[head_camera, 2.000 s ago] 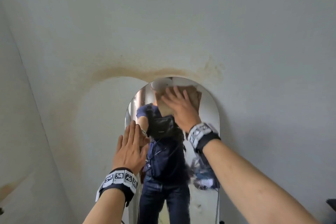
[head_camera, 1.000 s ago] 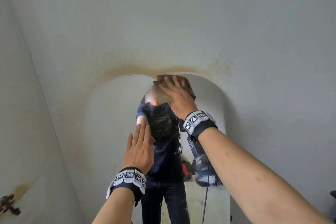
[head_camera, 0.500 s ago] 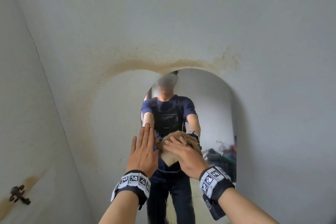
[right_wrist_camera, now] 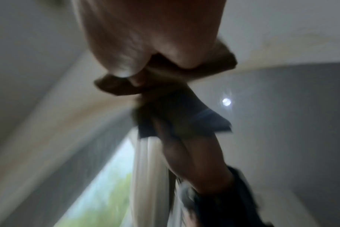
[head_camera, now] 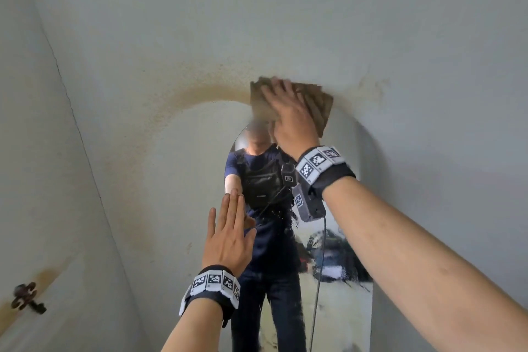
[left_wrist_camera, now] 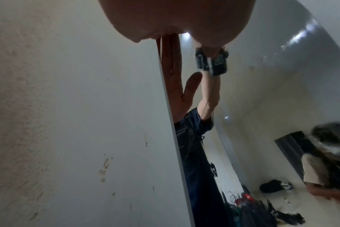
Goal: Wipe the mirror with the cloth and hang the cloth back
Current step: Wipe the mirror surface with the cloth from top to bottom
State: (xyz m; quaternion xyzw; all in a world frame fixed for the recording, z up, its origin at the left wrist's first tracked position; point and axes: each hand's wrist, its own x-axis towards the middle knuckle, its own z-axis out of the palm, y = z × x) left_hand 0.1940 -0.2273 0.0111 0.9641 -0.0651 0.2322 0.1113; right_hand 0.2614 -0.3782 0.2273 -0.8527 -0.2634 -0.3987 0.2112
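An arched mirror [head_camera: 337, 308] is fixed to a pale wall. My right hand [head_camera: 288, 111] presses a folded brown cloth [head_camera: 321, 106] flat against the mirror's top edge, where the cloth overlaps the stained wall. Its fingers lie straight over the cloth. The blurred right wrist view shows the palm [right_wrist_camera: 145, 30] on the cloth [right_wrist_camera: 219, 64]. My left hand [head_camera: 231, 234] rests flat with straight fingers on the mirror's left edge at mid height, holding nothing. In the left wrist view the palm [left_wrist_camera: 175, 18] lies against the mirror [left_wrist_camera: 262, 92] beside its own reflection.
A dark metal hook [head_camera: 27, 297] sticks out of the left wall, low down. Brown stains ring the mirror's arch [head_camera: 200, 94]. The glass reflects me, floor clutter and another person [left_wrist_camera: 320, 165] behind.
My right hand swept the cloth from the mirror's top down to mid height and has come back up to the top edge. The left hand stayed on the left edge.
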